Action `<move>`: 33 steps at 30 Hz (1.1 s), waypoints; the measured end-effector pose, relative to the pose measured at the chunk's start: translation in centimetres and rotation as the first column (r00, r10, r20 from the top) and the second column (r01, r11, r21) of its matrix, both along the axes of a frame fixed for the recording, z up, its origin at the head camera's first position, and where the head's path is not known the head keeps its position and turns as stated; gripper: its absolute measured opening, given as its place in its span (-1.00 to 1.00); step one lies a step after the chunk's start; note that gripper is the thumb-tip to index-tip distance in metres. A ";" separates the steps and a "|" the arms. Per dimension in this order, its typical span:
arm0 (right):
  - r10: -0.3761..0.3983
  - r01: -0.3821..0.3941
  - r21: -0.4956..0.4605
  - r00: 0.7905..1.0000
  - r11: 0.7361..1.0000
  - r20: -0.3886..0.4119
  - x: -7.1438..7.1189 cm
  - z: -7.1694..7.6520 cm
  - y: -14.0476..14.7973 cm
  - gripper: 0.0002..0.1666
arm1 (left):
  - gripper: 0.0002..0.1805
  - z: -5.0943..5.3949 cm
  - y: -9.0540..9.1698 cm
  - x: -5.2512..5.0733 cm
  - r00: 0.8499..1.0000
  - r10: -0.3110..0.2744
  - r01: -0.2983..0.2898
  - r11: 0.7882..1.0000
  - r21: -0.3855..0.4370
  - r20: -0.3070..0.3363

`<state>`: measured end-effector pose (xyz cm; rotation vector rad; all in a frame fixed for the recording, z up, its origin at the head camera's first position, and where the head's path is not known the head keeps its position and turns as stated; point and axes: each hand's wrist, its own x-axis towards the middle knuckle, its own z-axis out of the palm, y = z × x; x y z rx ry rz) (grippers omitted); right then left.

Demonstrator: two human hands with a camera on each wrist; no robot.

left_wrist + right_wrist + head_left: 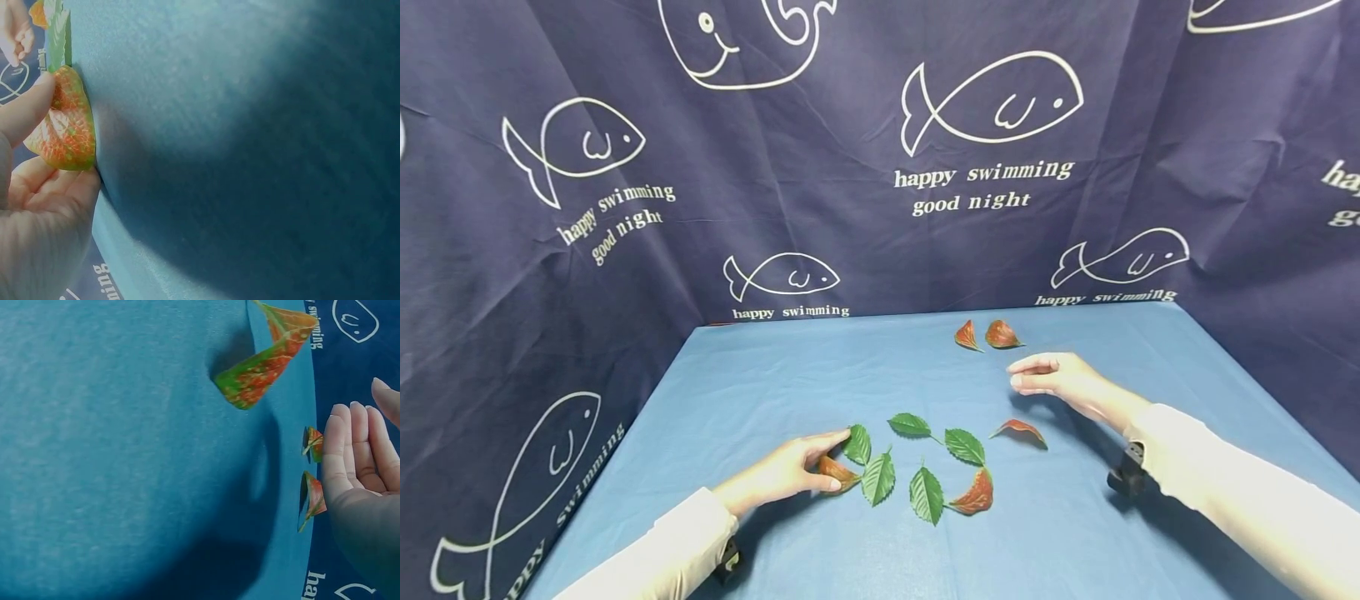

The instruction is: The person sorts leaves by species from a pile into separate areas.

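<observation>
My left hand [786, 471] is low over the blue cloth, its thumb and fingers on either side of a red-orange leaf [838, 476]. In the left wrist view, that green-edged leaf [69, 125] lies between thumb and fingers. Beside it are two green leaves, one [857, 444] upper and one [878, 479] lower. Above the cloth, my right hand [1060, 382] holds nothing; its fingers look relaxed in the right wrist view. The nearest leaves to it are a curled red leaf [1021, 431] below and two red leaves farther back, one [967, 335] left and one [1002, 334] right.
More green leaves, one [910, 425] at the back, one [965, 447] at right and one [927, 495] in front, form a loose ring with a red leaf [976, 493]. A dark blue fish-print curtain [865, 208] hangs behind the blue-covered table [760, 375].
</observation>
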<state>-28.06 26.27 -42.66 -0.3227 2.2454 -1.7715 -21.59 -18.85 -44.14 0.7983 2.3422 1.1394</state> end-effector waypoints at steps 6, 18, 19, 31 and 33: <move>0.008 -0.009 0.071 1.000 0.997 0.004 0.7 -0.2 0.2 -0.38 | -0.18 0.1 0.1 0.1 1.000 -0.002 0.002 1.000 -0.001 -0.015; 0.024 -0.022 0.128 0.999 0.991 -0.021 1.7 -0.6 0.6 -0.41 | -0.18 0.1 0.0 0.3 1.000 0.004 -0.004 1.000 -0.005 -0.001; 0.028 -0.025 0.130 0.999 0.991 -0.021 1.7 -0.7 0.6 -0.41 | -0.18 0.1 0.0 0.3 1.000 0.005 -0.005 1.000 -0.002 0.002; 0.065 -0.059 0.135 0.997 0.989 -0.042 2.0 -0.9 0.9 -0.45 | -0.19 0.3 0.1 0.2 1.000 -0.003 0.003 1.000 0.024 0.000; 0.080 -0.074 0.125 0.996 0.989 -0.046 2.0 -1.1 0.9 -0.47 | -0.19 0.3 0.1 0.2 1.000 0.003 -0.003 1.000 0.020 0.002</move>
